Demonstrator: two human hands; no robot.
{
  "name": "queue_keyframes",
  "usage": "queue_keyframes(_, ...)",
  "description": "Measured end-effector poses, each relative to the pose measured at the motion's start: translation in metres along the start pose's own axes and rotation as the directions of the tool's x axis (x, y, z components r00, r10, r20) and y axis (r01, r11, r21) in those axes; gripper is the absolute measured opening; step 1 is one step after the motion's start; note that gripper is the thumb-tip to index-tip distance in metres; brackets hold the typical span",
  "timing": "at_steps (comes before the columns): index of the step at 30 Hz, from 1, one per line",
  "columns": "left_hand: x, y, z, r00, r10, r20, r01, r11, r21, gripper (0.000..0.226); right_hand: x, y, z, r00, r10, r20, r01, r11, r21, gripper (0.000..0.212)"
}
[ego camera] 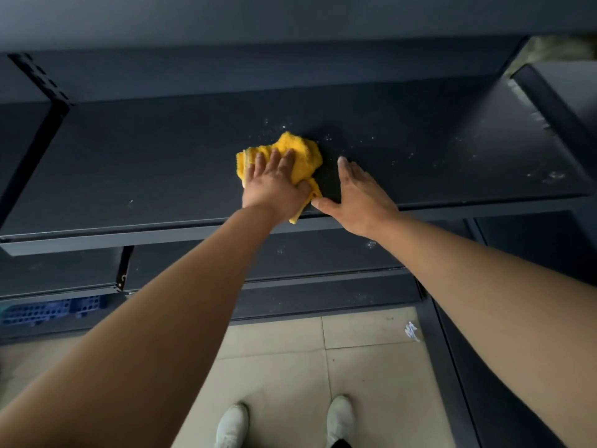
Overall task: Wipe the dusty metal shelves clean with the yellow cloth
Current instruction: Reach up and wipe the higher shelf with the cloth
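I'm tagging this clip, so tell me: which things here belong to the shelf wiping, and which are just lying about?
Job: yellow cloth, left hand pressing it, right hand flat on the dusty shelf.
Lying about: blue perforated crate below, white scrap on the floor.

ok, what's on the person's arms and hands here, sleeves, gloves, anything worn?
Both forearms are bare as far as the frame shows: no sleeves in view. The left hand and right hand wear no gloves, and no watch, band or ring shows. White shoes appear below.
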State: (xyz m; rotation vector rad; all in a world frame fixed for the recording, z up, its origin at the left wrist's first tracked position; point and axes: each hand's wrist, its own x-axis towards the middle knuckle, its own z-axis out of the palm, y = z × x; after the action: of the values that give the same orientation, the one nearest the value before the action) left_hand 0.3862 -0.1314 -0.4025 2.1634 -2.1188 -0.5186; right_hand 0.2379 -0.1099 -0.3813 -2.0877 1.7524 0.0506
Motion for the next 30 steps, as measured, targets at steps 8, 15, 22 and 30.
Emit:
queue_keyframes(8, -0.009, -0.044, -0.014, 0.999, -0.022, -0.048, 0.019, 0.998, -0.060, 0.063, 0.004, -0.011, 0.001, 1.000, -0.006, -0.028, 0.005, 1.000, -0.011, 0.087)
queue_keyframes(15, -0.010, -0.115, -0.031, 0.979, -0.185, -0.086, 0.183, 0.982, -0.036, 0.067, 0.015, -0.037, 0.000, 0.995, -0.061, -0.074, 0.057, 0.997, -0.056, 0.080)
queue_keyframes(22, -0.005, -0.132, -0.037, 0.946, -0.312, -0.084, 0.306, 0.948, -0.082, 0.070, 0.020, -0.042, 0.005, 0.996, -0.055, -0.068, 0.051, 0.997, -0.060, 0.081)
queue_keyframes(30, 0.014, -0.065, -0.019, 0.992, -0.118, -0.053, 0.116, 0.993, -0.036, 0.071, 0.014, -0.011, 0.003, 0.995, 0.035, -0.094, -0.038, 0.999, -0.033, 0.088)
